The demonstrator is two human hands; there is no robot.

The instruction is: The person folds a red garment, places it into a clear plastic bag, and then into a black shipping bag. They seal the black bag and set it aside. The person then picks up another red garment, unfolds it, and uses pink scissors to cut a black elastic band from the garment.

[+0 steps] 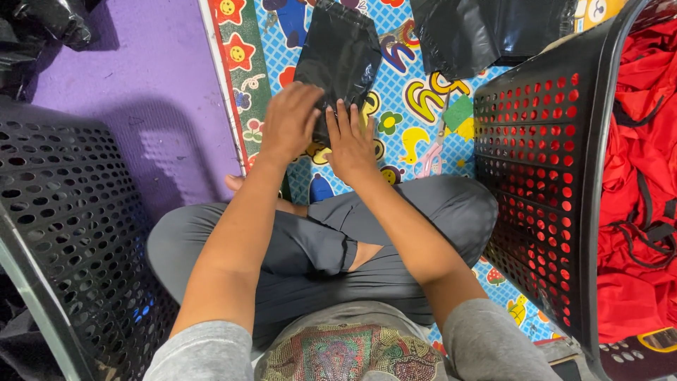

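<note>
A black plastic bag package (340,53) lies on the colourful patterned mat (409,106) in front of my crossed legs. My left hand (288,121) rests on its near left corner with fingers bent, pressing or gripping the edge. My right hand (350,143) lies flat with fingers spread on the bag's near edge. Both hands touch the bag; its near end is hidden under them.
A black perforated basket (543,183) at my right holds red fabric with black straps (642,190). Another black perforated basket (70,233) stands at my left. More black bags (486,28) lie at the far side. Scissors (431,156) and a green sponge (458,113) rest on the mat.
</note>
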